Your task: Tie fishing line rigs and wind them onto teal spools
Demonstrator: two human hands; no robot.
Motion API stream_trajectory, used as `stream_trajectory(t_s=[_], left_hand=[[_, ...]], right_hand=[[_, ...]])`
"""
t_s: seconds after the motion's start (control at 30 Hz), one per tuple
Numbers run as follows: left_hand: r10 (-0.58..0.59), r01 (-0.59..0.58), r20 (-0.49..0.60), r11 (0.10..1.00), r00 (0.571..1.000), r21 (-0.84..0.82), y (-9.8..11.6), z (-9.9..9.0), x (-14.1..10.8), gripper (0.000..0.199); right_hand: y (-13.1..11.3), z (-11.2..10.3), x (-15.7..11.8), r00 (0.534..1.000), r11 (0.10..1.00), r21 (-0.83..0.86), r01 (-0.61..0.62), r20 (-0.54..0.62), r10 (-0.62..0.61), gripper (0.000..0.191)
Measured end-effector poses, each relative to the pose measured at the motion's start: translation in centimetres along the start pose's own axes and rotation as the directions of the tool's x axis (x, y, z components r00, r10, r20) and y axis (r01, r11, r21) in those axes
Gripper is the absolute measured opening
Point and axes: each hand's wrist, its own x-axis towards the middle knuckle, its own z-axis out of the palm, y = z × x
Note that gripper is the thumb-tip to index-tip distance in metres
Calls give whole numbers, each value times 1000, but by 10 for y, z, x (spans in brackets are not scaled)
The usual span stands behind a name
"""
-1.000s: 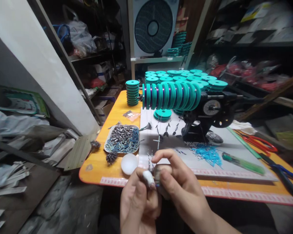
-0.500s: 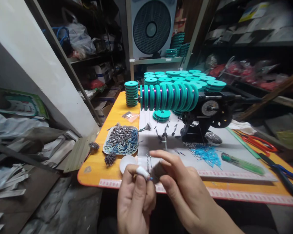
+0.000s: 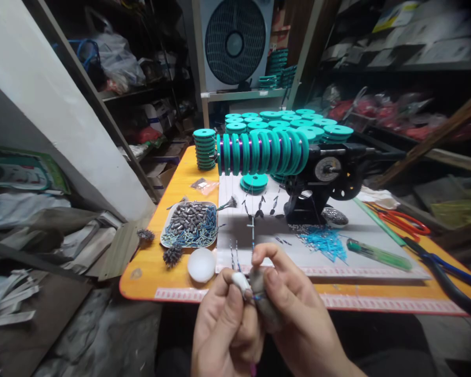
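Note:
Low in front of the table edge, my left hand (image 3: 227,324) is closed in a pinch. A white wrap or sleeve (image 3: 241,283) shows at its index fingertip, and a purple tip (image 3: 253,369) pokes out below. Close against it, my right hand (image 3: 298,309) has its thumb bent over a grey, worn-looking piece (image 3: 267,306); whether that is a finger cover or a held thing I cannot tell. A tiny blue piece (image 3: 258,298) lies between the hands, partly hidden by fingers. Just beyond, thin lines with small dark and blue parts (image 3: 235,256) hang from the row of teal spools (image 3: 262,153).
A black winding machine (image 3: 314,188) carries the spools. On the table (image 3: 145,275) are a tray of metal weights and small tubes (image 3: 190,225), a white bowl (image 3: 201,265), blue sticks (image 3: 325,243), a green cutter (image 3: 379,255) and pliers (image 3: 443,277). More teal spools (image 3: 272,124) stand behind.
My right hand has come in against the left, its thumb and fingers closing around the grey piece. The view has shifted slightly to the right.

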Motion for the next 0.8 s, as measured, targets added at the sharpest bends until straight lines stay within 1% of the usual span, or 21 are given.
stream_trajectory(t_s=[0.03, 0.1, 0.2, 0.3, 0.37, 0.43, 0.47, 0.5, 0.53, 0.57, 0.6, 0.63, 0.67, 0.7, 0.73, 0.8], left_hand=[[-5, 5, 0, 999, 1000, -48, -1, 1, 1, 17], [-9, 7, -17, 992, 1000, -126, -5, 3, 1, 19], [-44, 33, -47, 975, 998, -221, -9, 4, 0, 24], [-71, 51, -65, 959, 995, -280, -11, 3, 0, 25], [-50, 33, -59, 964, 997, -262, -12, 3, 0, 24], [36, -47, -71, 985, 997, -166, -11, 2, -1, 20], [97, -106, -94, 990, 991, -94, -10, 1, -2, 18], [160, -164, -128, 986, 979, -15, -10, -1, -3, 17], [217, -209, -171, 976, 961, 63, -9, -2, -5, 17], [258, -234, -217, 963, 941, 132, -8, -3, -7, 18], [284, -240, -259, 952, 923, 189, -8, -4, -9, 21], [297, -233, -294, 944, 909, 232, -7, -5, -11, 24], [303, -223, -318, 938, 898, 265, -6, -6, -14, 27], [308, -214, -331, 933, 892, 290, -6, -6, -16, 29], [310, -207, -332, 927, 891, 311, -6, -6, -18, 30], [318, -205, -310, 915, 896, 347, -6, -6, -22, 29]], right_hand=[[3, 0, 1, 999, 997, 74, 3, -47, 1, 19], [5, 1, 1, 991, 992, 125, 4, -134, 13, 23], [5, 2, 2, 976, 999, 38, 18, -218, -9, 30], [5, -1, 2, 960, 996, -70, 55, -269, -72, 30], [6, -4, 1, 964, 991, -125, 57, -251, -88, 27], [4, -5, -1, 986, 973, -223, 53, -141, -86, 24], [1, -6, -3, 993, 943, -325, 71, -67, -98, 21], [-2, -5, -5, 991, 879, -461, 124, 8, -136, 18], [-5, -5, -6, 977, 769, -606, 206, 86, -194, 16], [-8, -4, -8, 952, 619, -727, 297, 170, -256, 19], [-11, -4, -8, 918, 462, -804, 374, 252, -305, 24], [-14, -3, -9, 886, 336, -837, 433, 325, -331, 27], [-15, -3, -9, 862, 260, -842, 473, 380, -336, 27], [-16, -3, -9, 846, 228, -836, 499, 414, -335, 25], [-16, -3, -10, 840, 223, -830, 511, 428, -333, 24], [-14, -5, -10, 837, 240, -821, 518, 427, -343, 22]])
